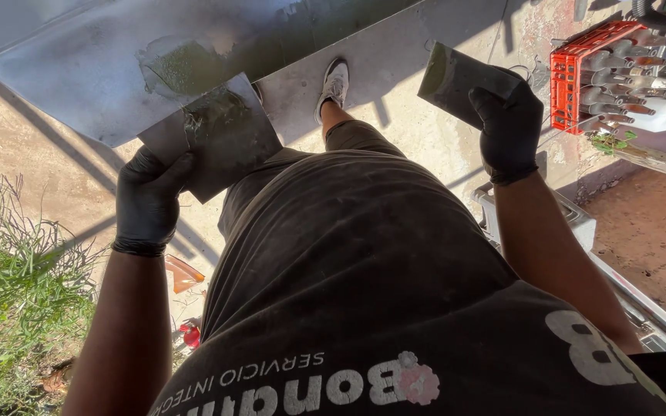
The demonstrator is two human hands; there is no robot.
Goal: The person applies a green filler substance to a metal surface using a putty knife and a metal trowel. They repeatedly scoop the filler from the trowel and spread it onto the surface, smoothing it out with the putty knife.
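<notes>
Red bottle crate (580, 65), upper right, by wall

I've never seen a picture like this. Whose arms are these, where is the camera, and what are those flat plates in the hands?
There is no machine here: a person wears a camera on the head, so this one view looks straight down their body. You see a dark printed T-shirt, one white sneaker and sandy concrete ground far below. Both hands wear black gloves. The left hand holds a flat square metal trowel smeared with grey-green plaster, close to a large grey metal sheet bearing a similar smear. The right hand holds a second flat metal plate. At the right stands a red plastic crate of bottles; at the left grows green grass.
</notes>
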